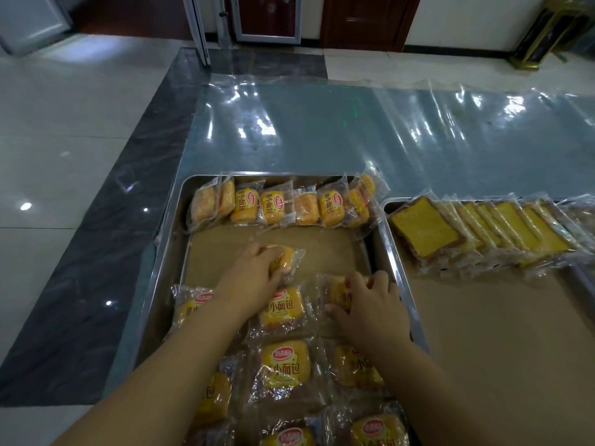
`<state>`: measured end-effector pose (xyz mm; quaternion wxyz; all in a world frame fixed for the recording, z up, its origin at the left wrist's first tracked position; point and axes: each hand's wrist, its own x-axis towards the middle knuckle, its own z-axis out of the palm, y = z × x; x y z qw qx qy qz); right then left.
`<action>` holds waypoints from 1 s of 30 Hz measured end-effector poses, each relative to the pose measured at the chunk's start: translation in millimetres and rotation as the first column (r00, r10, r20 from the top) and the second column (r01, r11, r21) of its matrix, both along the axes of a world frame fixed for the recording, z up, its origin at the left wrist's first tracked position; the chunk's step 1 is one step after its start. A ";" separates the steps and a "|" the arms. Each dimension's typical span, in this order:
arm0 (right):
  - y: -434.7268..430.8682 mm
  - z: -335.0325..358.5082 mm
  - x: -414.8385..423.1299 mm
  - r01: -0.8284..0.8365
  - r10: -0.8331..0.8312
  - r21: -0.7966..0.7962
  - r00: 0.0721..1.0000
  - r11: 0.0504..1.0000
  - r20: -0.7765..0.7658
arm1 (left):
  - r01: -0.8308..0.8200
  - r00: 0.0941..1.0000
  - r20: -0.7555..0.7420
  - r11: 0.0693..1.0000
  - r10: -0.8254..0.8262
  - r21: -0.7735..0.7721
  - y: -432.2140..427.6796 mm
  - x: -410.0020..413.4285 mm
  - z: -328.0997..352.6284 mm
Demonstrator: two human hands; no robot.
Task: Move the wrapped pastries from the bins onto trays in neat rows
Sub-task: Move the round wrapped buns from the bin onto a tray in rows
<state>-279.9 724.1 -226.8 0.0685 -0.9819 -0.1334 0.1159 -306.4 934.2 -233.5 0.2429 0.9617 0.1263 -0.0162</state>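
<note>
Tray (167,268): bright metal, smooth, reflective.
Tray liner (225,249): matt brown paper.
Pastry wrappers (273,206): clear glossy plastic, crinkled.
Table cover (354,130): transparent glossy film, wrinkled.
Floor (64,123): polished glossy tile.

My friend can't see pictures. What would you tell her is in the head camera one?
Two bare hands each press a wrapped small bread onto a paper-lined metal tray: the left hand mid-tray, the right hand nearer its right edge. A row of breads lines the far side, and wrapped cake slices overlap on a second tray.
</note>
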 end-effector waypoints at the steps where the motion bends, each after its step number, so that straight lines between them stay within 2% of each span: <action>1: 1.2 0.7 -0.4 0.011 -0.011 -0.011 1.000 1.000 -0.006 | 0.013 0.999 -0.034 0.999 -0.011 0.042 -2.1 3.4 -2.2; 3: 2.5 2.9 0.0 0.032 -0.033 -0.026 0.999 0.999 -0.019 | 0.021 0.997 -0.072 0.995 -0.014 0.094 -4.7 8.4 -4.1; 7: 3.8 9.1 7.2 0.041 -0.041 0.003 0.999 0.999 -0.001 | -0.008 0.994 -0.106 0.996 0.018 0.088 -0.7 13.7 -2.5; 16: 38.4 14.6 24.5 0.025 -0.024 0.180 1.000 0.983 -0.007 | -0.140 0.976 -0.150 0.984 0.156 0.111 48.5 -11.5 0.6; 21: 78.1 17.0 44.8 0.013 -0.010 0.333 1.000 0.943 -0.010 | -0.198 0.963 -0.163 0.975 0.213 0.106 69.2 -27.4 3.2; 26: 115.8 17.4 74.7 0.040 -0.007 0.396 0.996 0.918 -0.086 | -0.214 0.966 -0.127 0.972 0.226 0.101 70.2 -36.0 -1.1; 30: 130.3 12.8 94.3 0.140 -0.053 0.459 0.979 0.877 -0.196 | -0.232 0.963 -0.113 0.966 0.244 0.112 69.4 -31.2 -2.5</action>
